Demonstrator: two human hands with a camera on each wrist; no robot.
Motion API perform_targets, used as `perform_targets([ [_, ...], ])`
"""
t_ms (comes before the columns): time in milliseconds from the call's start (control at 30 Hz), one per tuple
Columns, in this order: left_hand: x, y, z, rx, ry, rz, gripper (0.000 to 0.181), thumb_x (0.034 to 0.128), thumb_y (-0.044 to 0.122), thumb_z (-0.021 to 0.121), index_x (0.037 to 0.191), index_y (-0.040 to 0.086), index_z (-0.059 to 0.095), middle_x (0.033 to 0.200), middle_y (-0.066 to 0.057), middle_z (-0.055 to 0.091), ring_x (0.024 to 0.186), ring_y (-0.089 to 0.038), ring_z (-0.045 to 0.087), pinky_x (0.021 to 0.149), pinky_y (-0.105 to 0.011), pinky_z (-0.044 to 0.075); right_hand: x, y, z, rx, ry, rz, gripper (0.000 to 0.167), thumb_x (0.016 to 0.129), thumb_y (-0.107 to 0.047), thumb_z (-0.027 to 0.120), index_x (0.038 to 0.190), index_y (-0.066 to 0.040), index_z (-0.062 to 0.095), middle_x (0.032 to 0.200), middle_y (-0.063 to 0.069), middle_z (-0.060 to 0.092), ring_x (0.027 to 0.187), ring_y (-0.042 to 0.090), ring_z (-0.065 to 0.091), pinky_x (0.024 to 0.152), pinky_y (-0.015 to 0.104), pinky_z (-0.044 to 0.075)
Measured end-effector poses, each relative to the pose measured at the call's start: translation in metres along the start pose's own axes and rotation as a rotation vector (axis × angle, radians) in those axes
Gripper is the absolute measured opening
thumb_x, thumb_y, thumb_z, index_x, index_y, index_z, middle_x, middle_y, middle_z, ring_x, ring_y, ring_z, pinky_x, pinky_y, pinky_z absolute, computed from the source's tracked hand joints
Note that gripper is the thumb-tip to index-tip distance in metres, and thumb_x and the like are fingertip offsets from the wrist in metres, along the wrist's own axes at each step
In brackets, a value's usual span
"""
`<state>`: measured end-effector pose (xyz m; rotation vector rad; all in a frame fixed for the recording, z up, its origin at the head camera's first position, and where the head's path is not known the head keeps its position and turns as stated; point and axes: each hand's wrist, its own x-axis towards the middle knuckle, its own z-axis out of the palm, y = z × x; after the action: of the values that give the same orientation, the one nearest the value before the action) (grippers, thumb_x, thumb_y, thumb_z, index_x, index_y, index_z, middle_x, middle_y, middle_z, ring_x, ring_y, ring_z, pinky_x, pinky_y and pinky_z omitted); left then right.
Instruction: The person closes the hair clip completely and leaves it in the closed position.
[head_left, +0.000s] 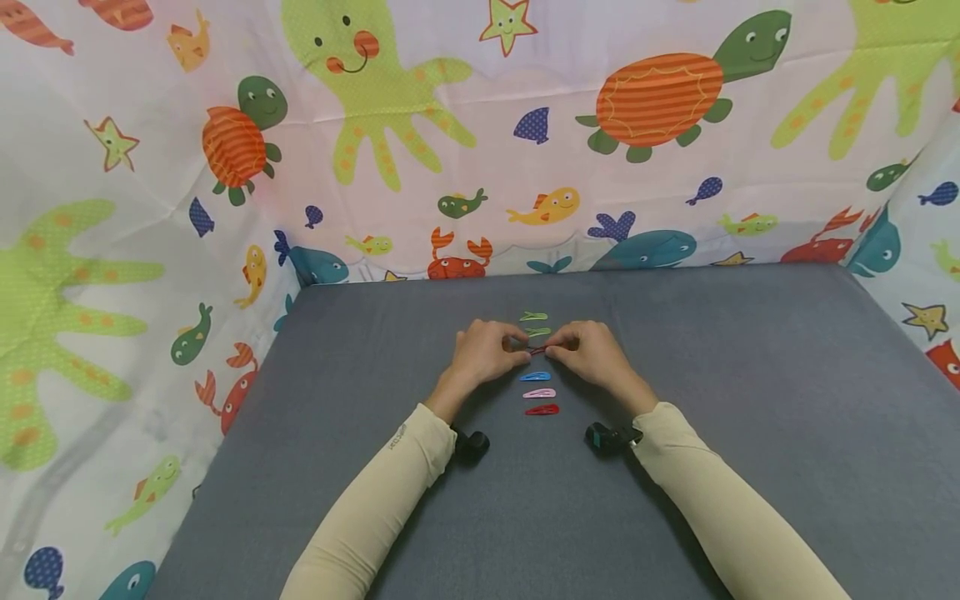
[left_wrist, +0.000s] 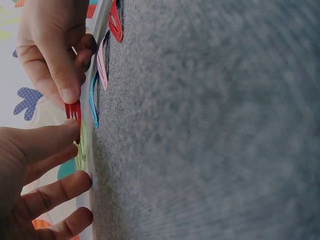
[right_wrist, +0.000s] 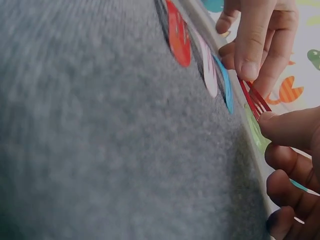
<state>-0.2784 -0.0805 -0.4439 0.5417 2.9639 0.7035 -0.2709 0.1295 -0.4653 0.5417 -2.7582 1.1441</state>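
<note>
A dark red snap hair clip (head_left: pixel 537 351) is held just above the grey table, between both hands. My left hand (head_left: pixel 487 350) pinches one end with thumb and fingertips. The other end is pinched by my right hand (head_left: pixel 592 354). Slim prongs of this red clip (right_wrist: pixel 254 99) show between the thumbs in the right wrist view. Beyond the hands lie two green hair clips, one farther (head_left: pixel 534 317) and one nearer (head_left: pixel 537 332), their prongs spread. Nearer to me lie a blue clip (head_left: pixel 536 377), a pink clip (head_left: pixel 539 393) and another red clip (head_left: pixel 542 409).
The grey cloth-covered table (head_left: pixel 750 433) ends at a curtain (head_left: pixel 495 200) printed with sea animals, which stands along the back and both sides. A dark wrist camera (head_left: pixel 471 447) sits under the left wrist, another dark camera (head_left: pixel 606 438) under the right.
</note>
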Motion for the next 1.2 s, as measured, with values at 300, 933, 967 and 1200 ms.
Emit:
perform_targets([
  [300, -0.002, -0.003, -0.001, -0.069, -0.002, 0.026, 0.023, 0.0912, 0.036, 0.076, 0.111, 0.025, 0.08, 0.099, 0.003, 0.076, 0.095, -0.015, 0.063, 0.087, -0.05, 0.039, -0.005, -0.007, -0.004, 0.071, -0.004, 0.006, 0.008, 0.092, -0.014, 0.076, 0.094, -0.008, 0.081, 0.093, 0.009, 0.077, 0.08, 0.02, 0.066, 0.072, 0.033, 0.051],
  [933, -0.031, 0.012, -0.017, -0.127, 0.076, 0.107, 0.012, 0.0955, 0.028, 0.072, 0.096, 0.021, 0.082, 0.096, 0.007, 0.075, 0.105, -0.017, 0.056, 0.091, -0.048, 0.035, -0.024, -0.015, -0.014, 0.314, -0.111, -0.021, 0.02, 0.098, -0.018, 0.069, 0.113, -0.008, 0.077, 0.106, 0.013, 0.074, 0.09, 0.024, 0.07, 0.076, 0.023, 0.054],
  [967, -0.032, 0.013, -0.017, -0.129, 0.079, 0.11, 0.012, 0.0955, 0.028, 0.072, 0.096, 0.021, 0.082, 0.096, 0.008, 0.075, 0.106, -0.016, 0.055, 0.092, -0.049, 0.035, -0.024, -0.015, -0.014, 0.327, -0.123, -0.023, 0.02, 0.098, -0.018, 0.068, 0.114, -0.008, 0.077, 0.108, 0.014, 0.074, 0.091, 0.026, 0.07, 0.077, 0.022, 0.054],
  [1200, -0.042, 0.019, -0.022, -0.13, 0.116, 0.145, 0.01, 0.0947, 0.027, 0.073, 0.094, 0.021, 0.082, 0.093, 0.009, 0.074, 0.101, -0.016, 0.055, 0.089, -0.047, 0.036, -0.029, -0.018, -0.02, 0.418, -0.17, -0.069, 0.021, 0.1, -0.016, 0.065, 0.115, -0.006, 0.076, 0.111, 0.023, 0.071, 0.097, 0.031, 0.069, 0.084, 0.02, 0.054],
])
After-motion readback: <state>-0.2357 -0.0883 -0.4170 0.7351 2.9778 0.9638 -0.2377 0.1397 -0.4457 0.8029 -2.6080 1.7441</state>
